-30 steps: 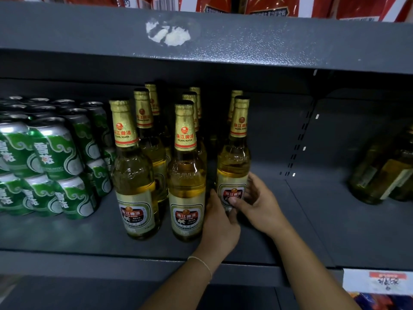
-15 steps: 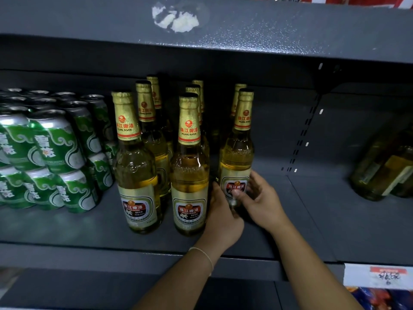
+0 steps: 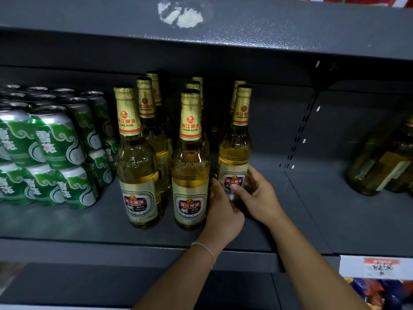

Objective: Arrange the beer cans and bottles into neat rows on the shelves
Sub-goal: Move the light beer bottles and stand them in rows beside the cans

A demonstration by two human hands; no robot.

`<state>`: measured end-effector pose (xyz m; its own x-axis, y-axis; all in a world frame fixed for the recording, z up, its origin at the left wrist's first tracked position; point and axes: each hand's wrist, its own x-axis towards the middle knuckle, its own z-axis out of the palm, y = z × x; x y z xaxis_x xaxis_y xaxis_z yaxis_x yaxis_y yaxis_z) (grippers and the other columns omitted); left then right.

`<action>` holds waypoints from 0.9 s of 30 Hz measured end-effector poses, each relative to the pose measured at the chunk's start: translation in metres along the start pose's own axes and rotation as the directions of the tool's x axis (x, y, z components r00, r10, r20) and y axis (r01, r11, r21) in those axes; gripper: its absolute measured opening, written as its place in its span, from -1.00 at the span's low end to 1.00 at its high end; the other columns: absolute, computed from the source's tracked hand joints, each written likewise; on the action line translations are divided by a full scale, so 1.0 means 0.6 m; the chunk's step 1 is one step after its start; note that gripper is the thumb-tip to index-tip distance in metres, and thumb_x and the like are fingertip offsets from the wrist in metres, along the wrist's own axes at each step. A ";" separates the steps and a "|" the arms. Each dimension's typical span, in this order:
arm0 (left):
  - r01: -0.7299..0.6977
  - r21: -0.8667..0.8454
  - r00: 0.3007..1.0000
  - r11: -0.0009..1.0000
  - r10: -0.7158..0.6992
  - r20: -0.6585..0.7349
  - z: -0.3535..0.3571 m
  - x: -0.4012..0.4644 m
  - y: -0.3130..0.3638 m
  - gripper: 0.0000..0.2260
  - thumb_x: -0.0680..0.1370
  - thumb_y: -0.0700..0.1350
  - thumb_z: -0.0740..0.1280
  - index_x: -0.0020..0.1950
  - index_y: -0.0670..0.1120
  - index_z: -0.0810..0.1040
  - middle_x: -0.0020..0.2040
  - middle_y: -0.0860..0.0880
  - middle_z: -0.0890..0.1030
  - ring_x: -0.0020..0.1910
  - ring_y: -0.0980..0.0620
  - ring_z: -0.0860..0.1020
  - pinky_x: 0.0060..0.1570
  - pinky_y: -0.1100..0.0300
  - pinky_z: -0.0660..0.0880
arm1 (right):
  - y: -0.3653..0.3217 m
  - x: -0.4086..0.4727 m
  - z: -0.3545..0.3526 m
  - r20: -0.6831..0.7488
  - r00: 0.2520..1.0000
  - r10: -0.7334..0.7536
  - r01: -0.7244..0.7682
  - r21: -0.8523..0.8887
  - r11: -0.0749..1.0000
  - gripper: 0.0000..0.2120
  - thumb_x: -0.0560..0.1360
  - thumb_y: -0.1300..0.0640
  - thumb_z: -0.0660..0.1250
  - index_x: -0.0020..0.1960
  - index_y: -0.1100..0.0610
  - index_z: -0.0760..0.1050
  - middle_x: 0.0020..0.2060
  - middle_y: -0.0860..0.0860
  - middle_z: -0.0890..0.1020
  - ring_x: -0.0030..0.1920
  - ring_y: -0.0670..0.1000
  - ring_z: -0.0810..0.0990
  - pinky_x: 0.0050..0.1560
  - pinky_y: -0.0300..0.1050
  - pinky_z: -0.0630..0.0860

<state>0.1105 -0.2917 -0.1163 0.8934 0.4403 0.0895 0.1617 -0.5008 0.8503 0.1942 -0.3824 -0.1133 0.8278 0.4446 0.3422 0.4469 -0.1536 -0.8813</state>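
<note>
My right hand (image 3: 259, 195) grips the low body of the front right bottle (image 3: 235, 153), thumb laid across its red label and fingers curled round the far side. My left hand (image 3: 223, 211) is tucked between that bottle and the middle bottle (image 3: 190, 162); I see only its back, so I cannot tell whether its fingers grip anything or merely press.

The risk, as I judge it, is the tall glass. I am holding it near the base, so a quick slide toward me could tip the neck back into the bottle just behind my right hand. My left knuckles touch the middle bottle; a careless nudge there could knock it into the left bottle (image 3: 136, 157) beyond, and that one stands close to the green cans (image 3: 55, 153) stacked further left.

The bottle in my right hand stands upright on the shelf (image 3: 301, 209), set a little deeper than the two to the left of my hands. It is clear glass with pale golden beer, a gold foil neck and a dark cap.
</note>
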 end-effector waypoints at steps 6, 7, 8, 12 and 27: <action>0.038 0.030 0.998 0.999 -0.040 0.045 -0.009 -0.015 0.015 -0.25 0.58 -0.22 0.22 0.58 -0.15 -0.24 0.60 -0.09 -0.09 0.57 -0.01 -0.09 0.39 0.25 -0.18 | -0.004 0.002 -0.003 0.043 0.999 0.029 -0.031 0.046 0.998 -0.46 0.49 0.27 0.42 0.42 0.07 0.37 0.22 -0.08 0.61 0.23 -0.17 0.57 0.35 -0.12 0.46; 0.042 0.032 0.997 0.999 -0.044 0.057 -0.012 -0.022 0.022 -0.27 0.57 -0.22 0.22 0.58 -0.15 -0.20 0.60 -0.11 -0.05 0.57 -0.02 -0.04 0.41 0.25 -0.13 | -0.007 0.002 -0.005 0.048 0.998 0.047 -0.050 0.075 0.996 -0.43 0.50 0.27 0.41 0.46 0.09 0.32 0.24 -0.10 0.58 0.22 -0.22 0.56 0.32 -0.22 0.46; 0.031 0.036 0.997 0.999 -0.033 0.068 -0.014 -0.030 0.029 -0.29 0.56 -0.22 0.22 0.59 -0.15 -0.14 0.59 -0.12 0.05 0.55 -0.03 0.07 0.42 0.26 -0.04 | -0.009 0.002 -0.010 0.042 0.997 0.071 -0.075 0.113 0.991 -0.39 0.51 0.26 0.40 0.50 0.13 0.26 0.26 -0.10 0.54 0.23 -0.24 0.54 0.27 -0.32 0.46; -0.076 0.074 0.985 0.994 0.064 0.160 -0.018 -0.060 0.071 -0.61 0.57 -0.19 0.20 0.38 -0.09 0.23 0.15 -0.04 0.46 0.00 0.17 0.46 -0.02 0.42 0.35 | -0.020 0.002 -0.053 -0.067 0.992 0.102 -0.088 0.189 0.978 -0.46 0.56 0.20 0.33 0.50 0.13 0.27 0.29 0.04 0.51 0.25 -0.16 0.51 0.21 -0.35 0.48; -0.509 -0.126 0.849 0.851 0.521 0.089 0.206 0.034 0.278 -0.51 0.61 -0.23 0.17 0.54 -0.04 0.21 0.48 0.01 0.36 0.45 0.08 0.33 0.45 0.15 0.27 | -0.024 0.001 -0.432 -0.560 0.823 -0.094 0.029 -0.124 0.992 -0.73 0.58 0.20 0.33 0.26 0.21 0.47 0.00 -0.04 0.60 -0.09 -0.29 0.58 -0.10 -0.55 0.43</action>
<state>0.2074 -0.4586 -0.0370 0.8801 0.0462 0.4726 -0.3700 -0.5571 0.7435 0.2762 -0.6087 -0.0160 0.8291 -0.1143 0.5473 0.5096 -0.2486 -0.8237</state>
